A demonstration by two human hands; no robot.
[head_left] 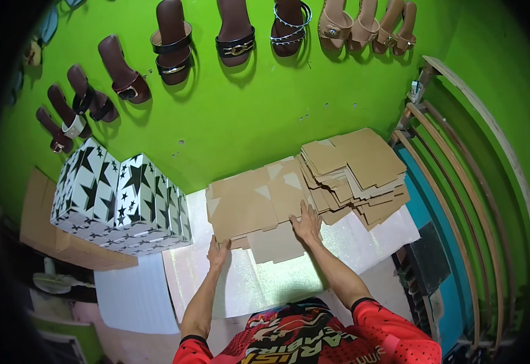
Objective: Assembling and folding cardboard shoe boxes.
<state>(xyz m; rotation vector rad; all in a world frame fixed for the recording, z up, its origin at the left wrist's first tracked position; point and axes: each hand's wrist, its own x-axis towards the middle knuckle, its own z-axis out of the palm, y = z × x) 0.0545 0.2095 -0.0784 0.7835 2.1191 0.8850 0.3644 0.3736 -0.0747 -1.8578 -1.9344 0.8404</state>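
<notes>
Flat brown cardboard box blanks (240, 203) lie stacked on the table in front of me. At the near left corner of this stack, my left hand (217, 252) is closed on a cardboard edge, its fingertips partly hidden. My right hand (307, 224) rests on the right part of the stack with fingers spread. A greyish blank (277, 244) sticks out from under the near edge, between my arms. To the right stands a taller, uneven pile of cut cardboard blanks (362, 161), close beside the first stack.
White boxes with black stars (134, 194) are stacked at the left, by large brown cartons (74, 246). A shiny pale sheet (280, 282) covers the table. Sandals (236, 36) hang on the green wall. A wooden rack (453, 200) stands right; a fan (55, 280) is lower left.
</notes>
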